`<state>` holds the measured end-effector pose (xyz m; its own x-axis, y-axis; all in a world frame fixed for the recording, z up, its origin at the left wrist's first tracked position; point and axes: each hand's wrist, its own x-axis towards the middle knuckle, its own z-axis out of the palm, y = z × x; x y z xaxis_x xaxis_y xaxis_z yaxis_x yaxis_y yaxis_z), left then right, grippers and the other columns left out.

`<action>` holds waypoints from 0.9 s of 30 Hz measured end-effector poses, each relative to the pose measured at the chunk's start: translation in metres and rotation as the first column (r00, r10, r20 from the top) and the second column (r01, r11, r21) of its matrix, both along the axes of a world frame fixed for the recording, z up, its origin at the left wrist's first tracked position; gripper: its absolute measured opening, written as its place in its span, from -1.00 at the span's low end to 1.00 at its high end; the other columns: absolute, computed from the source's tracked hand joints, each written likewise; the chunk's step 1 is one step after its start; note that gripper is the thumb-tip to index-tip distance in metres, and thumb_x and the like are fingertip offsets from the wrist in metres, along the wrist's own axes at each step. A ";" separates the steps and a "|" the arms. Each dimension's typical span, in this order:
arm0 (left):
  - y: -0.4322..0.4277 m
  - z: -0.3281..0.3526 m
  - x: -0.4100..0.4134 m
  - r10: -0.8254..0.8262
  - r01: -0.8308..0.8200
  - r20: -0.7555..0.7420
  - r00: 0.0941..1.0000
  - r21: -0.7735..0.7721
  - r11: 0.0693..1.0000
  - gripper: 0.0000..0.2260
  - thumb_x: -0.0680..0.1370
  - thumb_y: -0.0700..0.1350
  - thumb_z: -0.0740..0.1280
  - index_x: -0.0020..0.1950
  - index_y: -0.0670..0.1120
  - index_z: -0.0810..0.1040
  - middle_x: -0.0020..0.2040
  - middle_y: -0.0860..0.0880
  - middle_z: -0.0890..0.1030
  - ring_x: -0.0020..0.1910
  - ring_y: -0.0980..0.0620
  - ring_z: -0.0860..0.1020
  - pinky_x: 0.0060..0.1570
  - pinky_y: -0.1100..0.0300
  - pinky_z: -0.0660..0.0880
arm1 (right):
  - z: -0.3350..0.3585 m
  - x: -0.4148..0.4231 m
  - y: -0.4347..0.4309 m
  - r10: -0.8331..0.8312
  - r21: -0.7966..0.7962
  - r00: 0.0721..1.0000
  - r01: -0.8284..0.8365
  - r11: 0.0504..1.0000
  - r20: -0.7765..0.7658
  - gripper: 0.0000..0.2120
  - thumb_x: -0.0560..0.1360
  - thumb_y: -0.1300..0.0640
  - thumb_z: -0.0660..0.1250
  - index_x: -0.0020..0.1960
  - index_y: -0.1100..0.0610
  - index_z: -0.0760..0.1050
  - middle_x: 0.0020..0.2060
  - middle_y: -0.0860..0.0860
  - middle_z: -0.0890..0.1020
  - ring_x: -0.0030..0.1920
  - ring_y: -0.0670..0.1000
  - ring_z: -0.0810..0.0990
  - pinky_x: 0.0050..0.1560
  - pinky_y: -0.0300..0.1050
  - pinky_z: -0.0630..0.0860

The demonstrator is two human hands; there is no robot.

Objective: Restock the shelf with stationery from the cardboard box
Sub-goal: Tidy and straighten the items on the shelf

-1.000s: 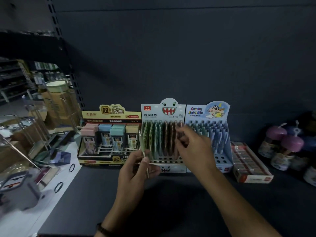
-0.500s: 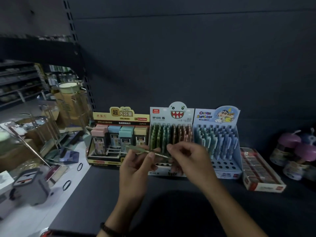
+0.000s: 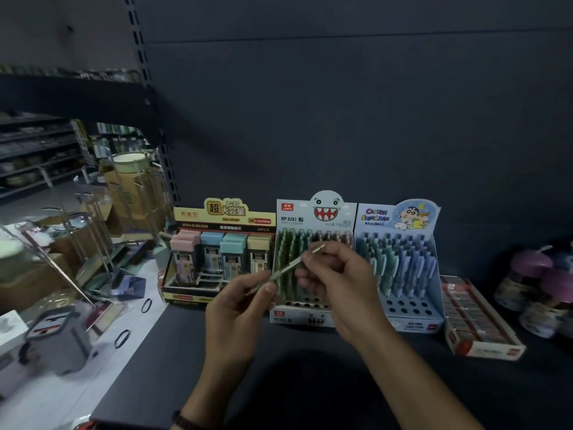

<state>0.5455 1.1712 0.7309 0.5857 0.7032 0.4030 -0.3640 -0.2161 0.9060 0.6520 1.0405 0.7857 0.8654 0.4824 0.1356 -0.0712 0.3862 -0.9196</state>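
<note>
Above shelf (image 3: 186, 352), left hand (image 3: 238, 308), right hand (image 3: 339, 283) pinch pencil (image 3: 290, 266) slanting up-right.

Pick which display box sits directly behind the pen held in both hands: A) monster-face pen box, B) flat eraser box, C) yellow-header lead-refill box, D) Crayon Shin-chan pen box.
A: the pen, pinched by the left hand and the right hand, slants across the front of the monster-face pen box.
</note>
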 end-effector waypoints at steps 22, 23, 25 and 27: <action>0.011 -0.047 -0.006 0.248 0.055 -0.357 0.901 0.659 0.750 -0.65 0.52 -0.25 0.47 0.26 0.04 0.60 0.11 0.12 0.53 -0.06 0.08 0.57 -0.08 0.07 0.58 | -0.002 -0.001 0.020 0.204 -0.578 0.619 0.495 0.649 0.759 -0.51 0.68 -0.02 0.37 0.57 -0.18 0.38 -0.06 -0.05 0.73 -0.18 -0.12 0.68 0.03 -0.06 0.70; 0.010 -0.046 -0.007 0.246 0.055 -0.359 0.900 0.655 0.754 -0.66 0.52 -0.24 0.46 0.25 0.05 0.60 0.10 0.12 0.52 -0.05 0.07 0.56 -0.08 0.05 0.58 | -0.002 -0.004 0.018 0.202 -0.576 0.614 0.504 0.644 0.763 -0.48 0.68 -0.03 0.36 0.61 -0.20 0.33 -0.07 -0.06 0.73 -0.18 -0.13 0.68 0.04 -0.07 0.69; 0.008 -0.043 -0.008 0.251 0.051 -0.367 0.896 0.646 0.761 -0.68 0.52 -0.22 0.46 0.21 0.06 0.58 0.09 0.13 0.49 -0.04 0.06 0.54 -0.10 0.07 0.56 | -0.004 -0.011 0.008 0.176 -0.553 0.601 0.528 0.645 0.780 -0.41 0.68 -0.06 0.35 0.65 -0.21 0.23 -0.13 -0.10 0.72 -0.17 -0.14 0.66 0.03 -0.10 0.67; 0.005 -0.038 -0.011 0.245 0.067 -0.386 0.889 0.640 0.765 -0.71 0.53 -0.19 0.46 0.17 0.10 0.55 0.09 0.15 0.46 -0.02 0.06 0.53 -0.10 0.11 0.53 | -0.007 -0.021 -0.007 0.133 -0.545 0.614 0.555 0.628 0.778 -0.40 0.66 -0.12 0.35 0.64 -0.19 0.25 -0.15 -0.15 0.68 -0.15 -0.16 0.63 -0.01 -0.10 0.65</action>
